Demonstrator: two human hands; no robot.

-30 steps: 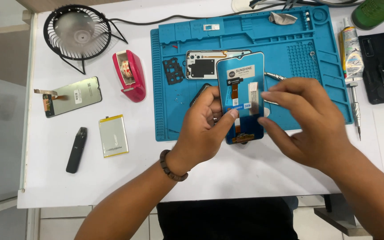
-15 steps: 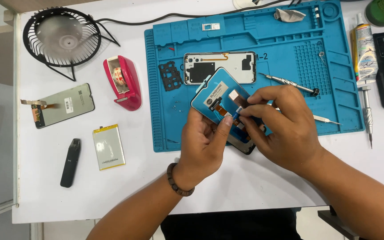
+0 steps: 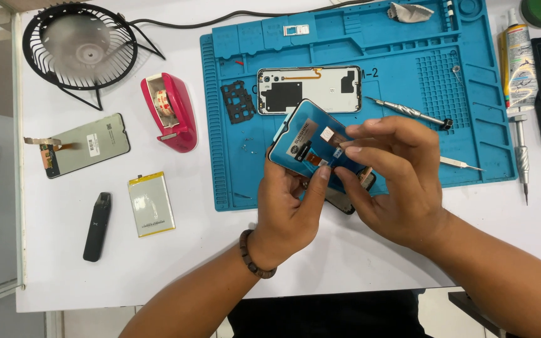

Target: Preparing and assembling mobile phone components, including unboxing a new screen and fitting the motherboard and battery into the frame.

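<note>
Left hand [image 3: 289, 209] grip clenched on blue phone screen panel [image 3: 305, 134], tilted above blue mat [image 3: 408, 94]; right hand [image 3: 396, 181] fingers pinch its flex cable [image 3: 330, 134].

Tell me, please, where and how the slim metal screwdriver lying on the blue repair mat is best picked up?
Pinch the slim metal screwdriver at mid-shaft, coming from above. It lies flat and slanted on the blue repair mat, and the part beyond the right hand is clear. I would avoid the fine tip end.
</note>
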